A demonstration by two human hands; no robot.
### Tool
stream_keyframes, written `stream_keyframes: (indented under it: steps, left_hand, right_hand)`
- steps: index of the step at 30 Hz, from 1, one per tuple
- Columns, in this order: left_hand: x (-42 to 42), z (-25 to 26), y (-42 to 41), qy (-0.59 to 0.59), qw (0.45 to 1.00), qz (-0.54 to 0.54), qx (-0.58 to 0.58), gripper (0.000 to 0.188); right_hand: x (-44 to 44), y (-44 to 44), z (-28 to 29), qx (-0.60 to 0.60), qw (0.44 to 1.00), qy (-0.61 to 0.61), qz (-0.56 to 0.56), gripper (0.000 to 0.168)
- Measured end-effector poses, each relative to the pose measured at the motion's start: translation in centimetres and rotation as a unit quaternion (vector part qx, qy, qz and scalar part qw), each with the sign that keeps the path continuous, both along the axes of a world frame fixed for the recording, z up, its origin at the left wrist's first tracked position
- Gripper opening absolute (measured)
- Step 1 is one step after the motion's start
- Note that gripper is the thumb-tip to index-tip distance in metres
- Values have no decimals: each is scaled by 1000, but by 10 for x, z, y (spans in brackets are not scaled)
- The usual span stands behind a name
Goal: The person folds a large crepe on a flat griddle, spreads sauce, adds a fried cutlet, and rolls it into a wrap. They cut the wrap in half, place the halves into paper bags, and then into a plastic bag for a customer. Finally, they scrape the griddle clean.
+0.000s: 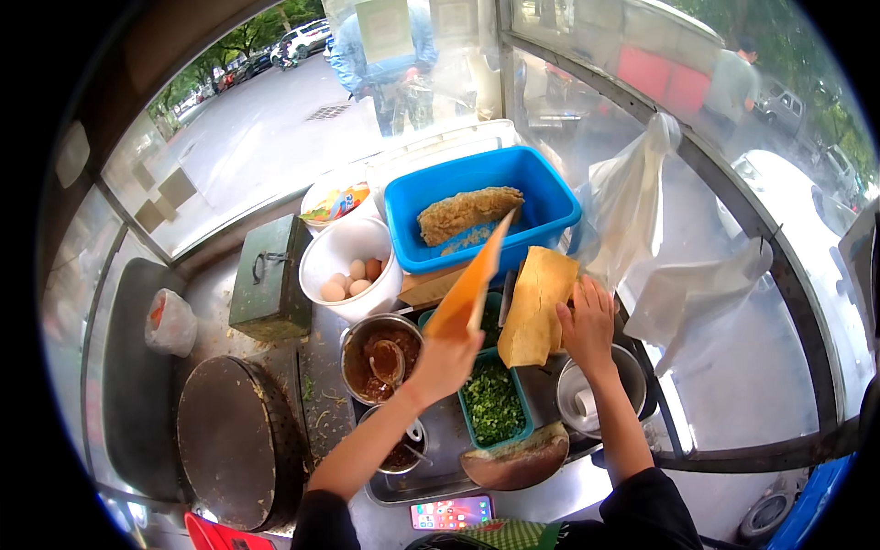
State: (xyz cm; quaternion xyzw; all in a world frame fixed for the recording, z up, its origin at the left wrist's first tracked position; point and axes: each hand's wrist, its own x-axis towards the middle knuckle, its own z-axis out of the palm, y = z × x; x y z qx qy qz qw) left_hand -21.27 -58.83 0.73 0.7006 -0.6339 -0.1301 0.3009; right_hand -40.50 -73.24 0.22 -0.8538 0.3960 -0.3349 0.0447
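A thin, flat orange-tan sheet (pixel 467 282) points up and away from my left hand (pixel 447 364), which grips its lower end. Whether it is paper or a crisp dough sheet, I cannot tell. My right hand (pixel 590 323) touches the right edge of a folded golden slab (pixel 535 306), probably a crisp dough sheet, with the thumb against it; its grip is unclear. Below the slab sits a teal tray of chopped green onions (pixel 493 402). Left of it, a steel pot of red-brown sauce (pixel 378 357) holds a ladle. A long fried, crusty roll (pixel 471 213) lies in a blue plastic basin (pixel 550 220).
A white bucket (pixel 316 268) holds several eggs (pixel 352 278) beside a green metal box (pixel 265 282). A round griddle (pixel 227 440) stands at left. Nearer me are a smaller sauce pot (pixel 399 454), a curved brush-like tool (pixel 515 460) and a phone (pixel 452 512). Plastic bags (pixel 636 192) hang at right.
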Motion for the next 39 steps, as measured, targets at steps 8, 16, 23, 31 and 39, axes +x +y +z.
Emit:
stream_keyframes:
  steps: [8, 16, 23, 31, 39]
  left_hand:
    - [-27, -42, -84, 258, 964, -48, -47, 51]
    - [-25, -50, -67, 263, 950, -26, -164, 48]
    - [22, 20, -22, -70, 972, -31, -223, 51]
    - [-30, 105, 109, -262, 898, -305, 178, 12]
    - [-65, 112, 160, 18, 931, -298, 208, 29]
  right_hand:
    - [20, -16, -20, 186, 969, -155, 53, 59]
    - [48, 21, 13, 405, 774, -437, 216, 71]
    - [12, 42, 48, 528, 608, -551, 219, 62]
    - [-18, 103, 119, 525, 638, -462, 322, 56]
    - [-68, 180, 48, 641, 634, -128, 414, 42]
